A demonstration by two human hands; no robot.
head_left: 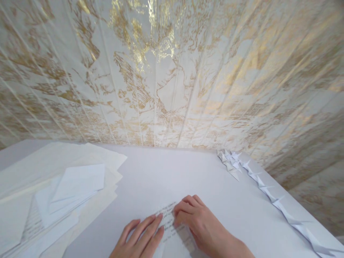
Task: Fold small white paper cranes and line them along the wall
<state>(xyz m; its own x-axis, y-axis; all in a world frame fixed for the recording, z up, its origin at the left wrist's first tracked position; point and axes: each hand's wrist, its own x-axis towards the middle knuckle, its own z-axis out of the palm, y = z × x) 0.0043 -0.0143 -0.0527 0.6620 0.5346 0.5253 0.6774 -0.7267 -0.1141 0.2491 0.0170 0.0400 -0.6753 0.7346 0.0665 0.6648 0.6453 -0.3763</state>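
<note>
A sheet of paper (170, 229) with handwritten lines lies on the white table at the bottom centre. My left hand (141, 238) rests flat on its left side with the fingers spread. At the sheet's right side, the fingers of my right hand (199, 224) are curled together against the paper, gripping its edge. The lower part of the sheet runs out of view, and my hands cover some of the writing.
Stacked loose papers (77, 182), some with writing, spread over the left of the white table (161, 172). Folded paper pieces (264, 188) with pointed tips line the right edge, and a smaller cluster (228, 163) sits at the back right. Gold-patterned curtain (172, 89) hangs behind.
</note>
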